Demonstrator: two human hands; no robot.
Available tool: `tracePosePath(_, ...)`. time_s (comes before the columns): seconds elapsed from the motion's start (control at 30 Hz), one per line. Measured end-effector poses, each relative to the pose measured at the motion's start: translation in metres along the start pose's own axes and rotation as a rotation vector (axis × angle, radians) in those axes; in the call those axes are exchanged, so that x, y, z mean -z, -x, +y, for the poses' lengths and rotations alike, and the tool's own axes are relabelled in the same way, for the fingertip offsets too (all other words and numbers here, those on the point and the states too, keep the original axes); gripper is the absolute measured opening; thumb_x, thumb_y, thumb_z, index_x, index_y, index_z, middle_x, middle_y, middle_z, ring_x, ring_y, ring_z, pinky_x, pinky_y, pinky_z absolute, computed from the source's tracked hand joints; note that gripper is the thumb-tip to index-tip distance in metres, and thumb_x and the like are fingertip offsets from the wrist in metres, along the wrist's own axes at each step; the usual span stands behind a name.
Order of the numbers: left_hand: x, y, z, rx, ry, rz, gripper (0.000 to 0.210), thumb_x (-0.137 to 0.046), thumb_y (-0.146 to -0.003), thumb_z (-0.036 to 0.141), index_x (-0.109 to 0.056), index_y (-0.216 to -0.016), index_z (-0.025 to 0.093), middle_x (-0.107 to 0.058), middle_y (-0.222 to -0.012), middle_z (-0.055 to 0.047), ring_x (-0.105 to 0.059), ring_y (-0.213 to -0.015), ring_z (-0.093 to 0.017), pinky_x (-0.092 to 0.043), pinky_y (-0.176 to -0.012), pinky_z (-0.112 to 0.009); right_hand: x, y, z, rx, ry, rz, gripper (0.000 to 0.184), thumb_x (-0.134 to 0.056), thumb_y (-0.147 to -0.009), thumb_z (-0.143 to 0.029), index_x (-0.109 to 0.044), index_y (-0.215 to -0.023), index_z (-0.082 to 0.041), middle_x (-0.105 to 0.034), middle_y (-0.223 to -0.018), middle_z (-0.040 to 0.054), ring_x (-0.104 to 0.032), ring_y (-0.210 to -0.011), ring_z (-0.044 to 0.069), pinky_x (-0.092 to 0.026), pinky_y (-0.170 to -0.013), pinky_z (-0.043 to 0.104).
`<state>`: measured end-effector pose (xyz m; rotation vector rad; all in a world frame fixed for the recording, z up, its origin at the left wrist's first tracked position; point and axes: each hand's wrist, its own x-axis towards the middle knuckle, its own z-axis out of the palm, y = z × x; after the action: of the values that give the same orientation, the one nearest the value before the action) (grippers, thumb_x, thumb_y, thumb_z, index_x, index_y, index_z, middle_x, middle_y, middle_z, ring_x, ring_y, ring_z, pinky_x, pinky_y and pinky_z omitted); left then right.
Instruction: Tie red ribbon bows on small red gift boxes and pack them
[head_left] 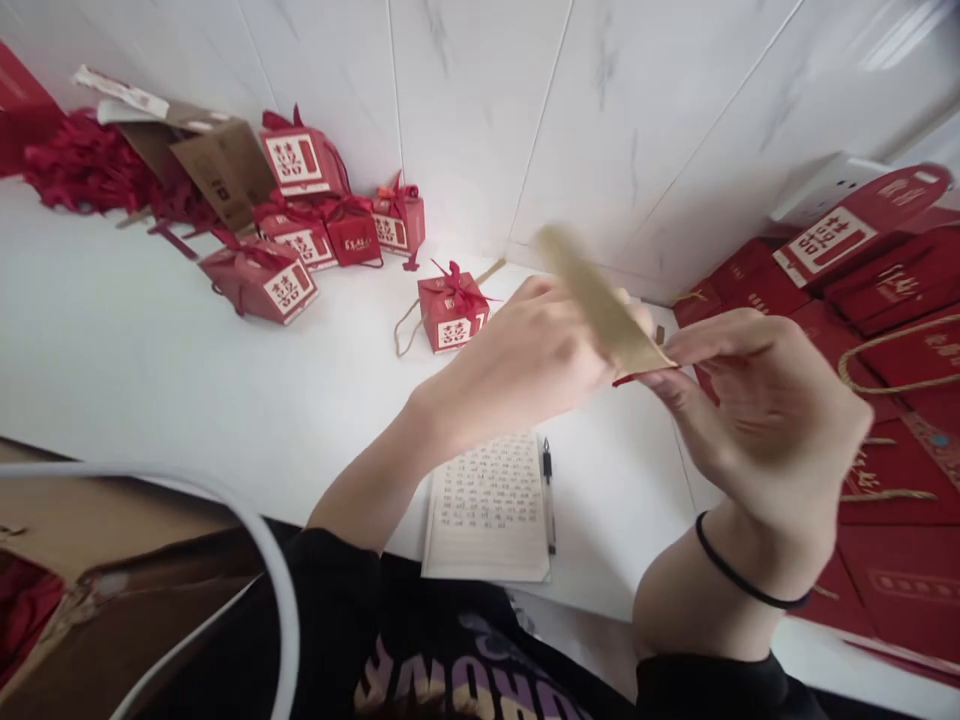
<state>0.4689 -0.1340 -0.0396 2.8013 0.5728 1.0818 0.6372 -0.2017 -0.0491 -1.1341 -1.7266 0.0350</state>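
Note:
My right hand [772, 400] pinches one end of a flat gold-tan strip [600, 300] between thumb and fingers. A small red edge shows at that end. The strip's free end rises to the upper left and is blurred. My left hand [547, 340] is close against the strip, its fingers curled; the strip hides the fingertips, so what they grip cannot be made out. Behind my left wrist stands a small red gift box [454, 312] with white character panel, red ribbon bow and a twine cord.
More red gift boxes [300, 160] and an open cardboard box [217, 165] line the wall at left, beside red ribbon [86, 160]. Red bags [892, 280] are piled at right. A written notebook [487, 510] and pen [550, 500] lie below my hands. A white tube [277, 560] curves at lower left.

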Motion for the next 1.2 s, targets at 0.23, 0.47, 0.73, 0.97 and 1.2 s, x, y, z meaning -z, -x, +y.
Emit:
tracePosePath(0.23, 0.008, -0.001, 0.007, 0.05, 0.073, -0.176, 0.022, -0.044, -0.093, 0.024, -0.061, -0.088, 0.012, -0.061, -0.083, -0.001, -0.063, -0.086, -0.017, -0.046, -0.08, -0.034, 0.023, 0.086, 0.055, -0.603, 0.323, 0.162, 0.02, -0.072, -0.073, -0.036, -0.062, -0.081, -0.02, -0.064, -0.075, 0.0018, -0.062, -0.07, 0.019, -0.051, -0.068, 0.035)
tracePosePath(0.47, 0.015, 0.006, 0.011, 0.052, 0.279, -0.231, 0.025, -0.047, -0.091, 0.031, -0.058, -0.084, 0.01, -0.059, -0.082, 0.003, -0.065, -0.093, -0.019, -0.047, -0.084, -0.036, 0.016, 0.143, 0.065, -0.945, 0.125, 0.236, 0.028, -0.076, -0.062, -0.039, -0.065, -0.075, -0.016, -0.062, -0.069, 0.0032, -0.058, -0.061, 0.015, -0.05, -0.063, 0.032)
tracePosePath(0.73, 0.027, 0.019, 0.01, 0.08, 0.304, -0.272, 0.037, -0.035, -0.092, 0.039, -0.059, -0.084, 0.012, -0.057, -0.077, 0.003, -0.065, -0.092, -0.021, -0.047, -0.083, -0.042, 0.002, 0.142, 0.017, -1.076, -0.955, 0.344, 0.031, -0.084, -0.06, -0.041, -0.063, -0.074, -0.024, -0.045, -0.063, -0.0064, -0.043, -0.053, 0.005, -0.046, -0.052, 0.016)
tracePosePath(0.97, 0.028, 0.027, 0.008, 0.026, 0.107, -0.265, 0.021, -0.046, -0.091, 0.03, -0.059, -0.083, 0.016, -0.061, -0.075, 0.001, -0.061, -0.067, -0.014, -0.046, -0.065, -0.028, -0.008, 0.144, 0.013, -1.053, -0.834, 0.284, 0.03, -0.08, -0.064, -0.039, -0.057, -0.074, -0.022, -0.046, -0.064, -0.0057, -0.044, -0.053, 0.006, -0.045, -0.053, 0.02)
tracePosePath(1.2, 0.019, 0.033, 0.021, -0.085, 0.04, -0.254, 0.022, -0.046, -0.092, 0.026, -0.061, -0.086, 0.011, -0.064, -0.075, -0.003, -0.059, -0.066, -0.013, -0.044, -0.065, -0.029, 0.013, 0.141, 0.049, -0.996, 0.345, 0.293, 0.063, -0.077, -0.045, -0.061, -0.062, -0.086, -0.016, -0.057, -0.079, 0.0062, -0.056, -0.07, 0.022, -0.048, -0.063, 0.037)
